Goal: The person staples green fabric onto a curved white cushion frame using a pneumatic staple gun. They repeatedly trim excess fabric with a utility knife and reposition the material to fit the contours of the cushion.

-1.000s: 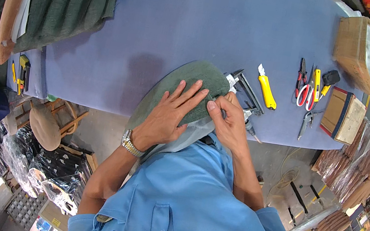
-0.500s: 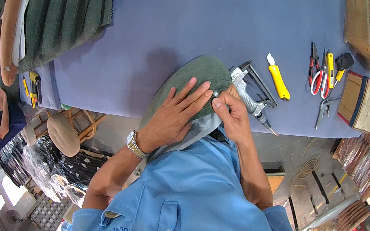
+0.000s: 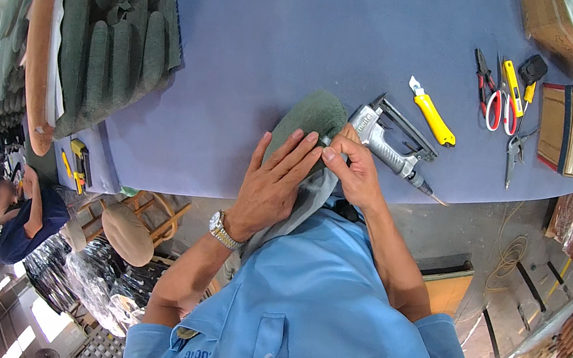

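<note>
A green fabric-covered pad (image 3: 311, 112) with a rounded far end is held against my front at the table's edge. My left hand (image 3: 269, 187) lies flat over it, its fingers stretched out and close together, pointing away. With thumb and fingers pinched, my right hand (image 3: 358, 172) grips the pad's right edge. A small pale bit shows between the two hands; its kind I cannot make out. Grey lining cloth (image 3: 318, 183) hangs from the pad's near side. Just beyond my right hand, a silver and black pneumatic staple gun (image 3: 386, 148) lies on the table.
On the blue-covered table (image 3: 250, 35) lie a yellow utility knife (image 3: 432, 116), red-handled scissors (image 3: 494, 112) and pliers (image 3: 482, 79). A cardboard box (image 3: 569, 33) stands far right, green padded cushions (image 3: 108, 40) at left. Another person (image 3: 38, 219) works at the far left.
The pad has turned and shows narrower under my left hand, which has shifted slightly right. My right hand keeps its pinch at the edge. The view has tilted a little.
</note>
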A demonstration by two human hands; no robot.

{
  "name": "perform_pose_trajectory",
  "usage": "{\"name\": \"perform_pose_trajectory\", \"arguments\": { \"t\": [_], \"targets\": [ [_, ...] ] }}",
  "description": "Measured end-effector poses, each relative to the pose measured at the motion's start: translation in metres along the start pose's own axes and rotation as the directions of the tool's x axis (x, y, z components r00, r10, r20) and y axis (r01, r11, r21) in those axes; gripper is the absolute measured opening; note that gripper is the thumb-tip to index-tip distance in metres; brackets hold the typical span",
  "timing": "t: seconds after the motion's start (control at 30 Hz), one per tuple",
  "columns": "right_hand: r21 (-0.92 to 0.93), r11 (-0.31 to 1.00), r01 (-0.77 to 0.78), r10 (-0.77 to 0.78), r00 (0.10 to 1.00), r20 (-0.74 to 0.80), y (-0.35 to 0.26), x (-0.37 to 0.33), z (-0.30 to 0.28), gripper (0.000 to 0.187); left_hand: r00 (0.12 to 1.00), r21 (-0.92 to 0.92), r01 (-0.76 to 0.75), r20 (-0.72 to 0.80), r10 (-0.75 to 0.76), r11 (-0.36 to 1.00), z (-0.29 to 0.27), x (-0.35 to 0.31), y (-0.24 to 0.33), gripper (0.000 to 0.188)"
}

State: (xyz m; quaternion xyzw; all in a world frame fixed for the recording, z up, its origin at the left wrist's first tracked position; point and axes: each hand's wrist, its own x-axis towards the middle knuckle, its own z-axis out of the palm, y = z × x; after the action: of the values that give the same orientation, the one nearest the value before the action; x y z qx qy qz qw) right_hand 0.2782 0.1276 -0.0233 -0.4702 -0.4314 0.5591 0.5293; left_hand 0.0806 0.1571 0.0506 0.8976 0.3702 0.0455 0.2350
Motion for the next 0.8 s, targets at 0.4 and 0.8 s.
{"name": "perform_pose_trajectory", "arguments": {
  "t": [0.4, 0.8],
  "targets": [
    [0.06, 0.998, -0.01, 0.011, 1.0, -0.009, 0.011, -0.002, 0.0, 0.03, 0.952, -0.75, 0.298, 0.185, -0.244, 0.591, 0.011, 0.045, -0.035, 0.07],
    [0.311, 0.945, -0.101, 0.109, 0.994, -0.006, 0.032, -0.002, -0.008, 0.025, 0.956, -0.388, 0.274, 0.208, -0.206, 0.88, 0.017, 0.057, -0.024, 0.076]
  ]
}}
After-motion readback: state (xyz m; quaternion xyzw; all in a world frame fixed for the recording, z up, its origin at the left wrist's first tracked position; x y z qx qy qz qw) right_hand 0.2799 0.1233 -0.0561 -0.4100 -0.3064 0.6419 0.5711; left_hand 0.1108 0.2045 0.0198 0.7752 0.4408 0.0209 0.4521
